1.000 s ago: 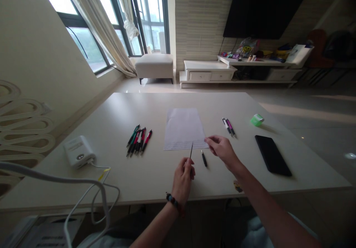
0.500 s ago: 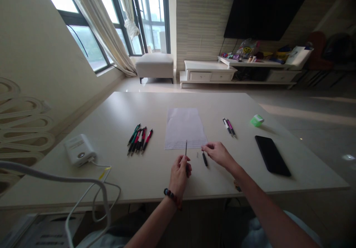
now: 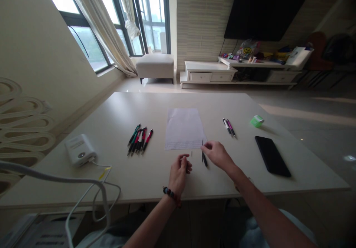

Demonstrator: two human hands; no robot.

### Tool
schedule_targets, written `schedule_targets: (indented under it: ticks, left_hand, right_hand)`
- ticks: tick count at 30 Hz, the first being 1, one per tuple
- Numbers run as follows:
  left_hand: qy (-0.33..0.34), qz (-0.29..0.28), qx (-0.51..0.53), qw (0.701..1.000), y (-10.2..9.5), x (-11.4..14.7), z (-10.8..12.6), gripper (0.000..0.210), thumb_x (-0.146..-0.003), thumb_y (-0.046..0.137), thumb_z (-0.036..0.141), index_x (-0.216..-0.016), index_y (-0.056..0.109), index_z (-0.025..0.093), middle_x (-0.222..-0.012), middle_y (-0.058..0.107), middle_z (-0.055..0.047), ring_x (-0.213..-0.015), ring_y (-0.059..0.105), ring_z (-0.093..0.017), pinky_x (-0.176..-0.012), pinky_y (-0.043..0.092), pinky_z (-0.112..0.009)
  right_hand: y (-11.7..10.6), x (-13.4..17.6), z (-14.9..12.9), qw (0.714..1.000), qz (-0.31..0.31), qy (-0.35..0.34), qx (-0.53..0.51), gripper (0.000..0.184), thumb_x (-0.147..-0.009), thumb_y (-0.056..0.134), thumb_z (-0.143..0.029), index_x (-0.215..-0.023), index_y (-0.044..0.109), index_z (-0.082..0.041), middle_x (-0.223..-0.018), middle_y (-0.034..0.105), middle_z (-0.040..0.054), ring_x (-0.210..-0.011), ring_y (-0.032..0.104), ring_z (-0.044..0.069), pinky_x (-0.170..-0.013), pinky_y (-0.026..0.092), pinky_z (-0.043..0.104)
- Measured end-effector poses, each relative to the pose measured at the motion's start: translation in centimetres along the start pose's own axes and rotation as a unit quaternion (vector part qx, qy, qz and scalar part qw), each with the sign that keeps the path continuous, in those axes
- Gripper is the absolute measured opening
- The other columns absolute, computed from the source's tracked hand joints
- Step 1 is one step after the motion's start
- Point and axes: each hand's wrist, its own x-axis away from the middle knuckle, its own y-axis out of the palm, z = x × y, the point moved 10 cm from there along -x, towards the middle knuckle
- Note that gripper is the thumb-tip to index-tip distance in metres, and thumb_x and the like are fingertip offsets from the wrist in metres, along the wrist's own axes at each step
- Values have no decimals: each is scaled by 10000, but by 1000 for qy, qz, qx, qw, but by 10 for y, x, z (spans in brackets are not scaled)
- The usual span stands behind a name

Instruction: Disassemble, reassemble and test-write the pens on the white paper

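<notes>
A thin dark pen refill (image 3: pixel 202 157) is pinched between the thumb and fingers of my right hand (image 3: pixel 216 152), pointing away from me near the paper's lower right corner. Below those fingers, a black pen barrel (image 3: pixel 205 160) lies on the table beside the refill. My left hand (image 3: pixel 179 167) hovers low over the table with its fingers loosely bent and apart, and I see nothing held in it. Just off its fingertips is a small, thin, pale piece (image 3: pixel 191 153), too small to make out clearly. A white sheet of paper (image 3: pixel 183 125) with lines of writing lies beyond both hands.
Several red, green and black pens (image 3: pixel 139 140) lie grouped on the left. Two more pens (image 3: pixel 229 128) are to the right, near a green-and-white small container (image 3: pixel 257 120) and a black phone (image 3: pixel 272 155). A white power device (image 3: pixel 80 150) with a cable sits on the white table (image 3: pixel 144 185).
The dark refill has passed from my left hand to my right. My left fingers have loosened, and the small pale piece appears farther left, closer to them.
</notes>
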Motion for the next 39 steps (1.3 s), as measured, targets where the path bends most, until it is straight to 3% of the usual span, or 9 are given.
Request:
schedule_targets:
  ticks: [3, 6, 10, 13, 18, 23, 29, 32, 39]
  left_hand:
    - [-19, 6, -26, 999, -9, -7, 2, 370, -764, 590, 425, -994, 542, 139, -739, 670, -67, -652, 633, -158, -611, 480, -271]
    - [16, 23, -157, 987, -19, -14, 18, 229, -780, 582, 358, -884, 588, 153, -799, 702, -90, -734, 656, -183, -680, 478, -293]
    - [93, 86, -383, 915, -29, -22, 43, 162, -803, 558, 295, -778, 656, 168, -814, 687, -65, -764, 621, -168, -721, 436, -276]
    - [95, 99, -460, 877, -31, -31, 45, 203, -821, 540, 307, -823, 681, 161, -826, 677, -66, -769, 605, -166, -702, 417, -264]
    - [75, 97, -489, 863, -34, -38, 45, 290, -837, 520, 369, -966, 654, 147, -798, 686, -72, -768, 620, -188, -681, 412, -271]
    - [117, 86, -479, 866, -32, -27, 64, 255, -873, 459, 361, -941, 628, 182, -816, 696, -54, -728, 631, -164, -652, 412, -250]
    - [136, 58, -564, 812, -30, -8, 83, 253, -890, 418, 351, -900, 628, 212, -866, 700, -49, -784, 627, -179, -646, 392, -256]
    - [135, 51, -582, 800, -35, -2, 90, 234, -872, 450, 338, -846, 643, 210, -847, 700, -62, -789, 624, -195, -643, 380, -267]
    - [108, 70, -593, 795, -52, 17, 82, 253, -877, 429, 324, -869, 650, 202, -888, 700, -85, -815, 623, -208, -650, 384, -279]
  right_hand:
    - [20, 6, 8, 993, -61, 8, 96, 178, -719, 573, -302, -641, 667, -171, -670, 690, 64, -645, 624, 179, -599, 401, 246]
    - [25, 9, 10, 989, -65, 11, 132, 201, -735, 583, -338, -670, 683, -176, -703, 704, 75, -681, 642, 194, -620, 405, 247]
    - [9, 6, 7, 990, -33, 12, 135, 247, -781, 554, -373, -725, 692, -176, -747, 712, 80, -706, 650, 192, -634, 406, 245]
    - [-3, 4, 4, 991, -16, 3, 132, 254, -801, 537, -374, -736, 689, -181, -754, 712, 70, -707, 650, 183, -632, 400, 239]
    - [-16, 7, 4, 988, 2, 0, 152, 259, -823, 525, -370, -754, 689, -181, -782, 716, 74, -736, 654, 185, -641, 389, 240]
    - [-29, 17, 0, 982, 9, -6, 188, 268, -843, 519, -375, -784, 684, -173, -812, 714, 93, -750, 653, 193, -617, 364, 243]
    - [-39, 27, -11, 978, 24, -20, 205, 314, -870, 477, -385, -778, 682, -165, -825, 710, 117, -772, 652, 203, -605, 350, 243]
    - [-44, 28, -8, 979, 25, -4, 204, 321, -882, 456, -368, -808, 687, -158, -873, 708, 133, -819, 651, 210, -628, 362, 243]
    - [-39, 41, 4, 980, -7, 10, 197, 311, -880, 450, -337, -876, 696, -146, -919, 707, 134, -849, 650, 195, -666, 390, 226]
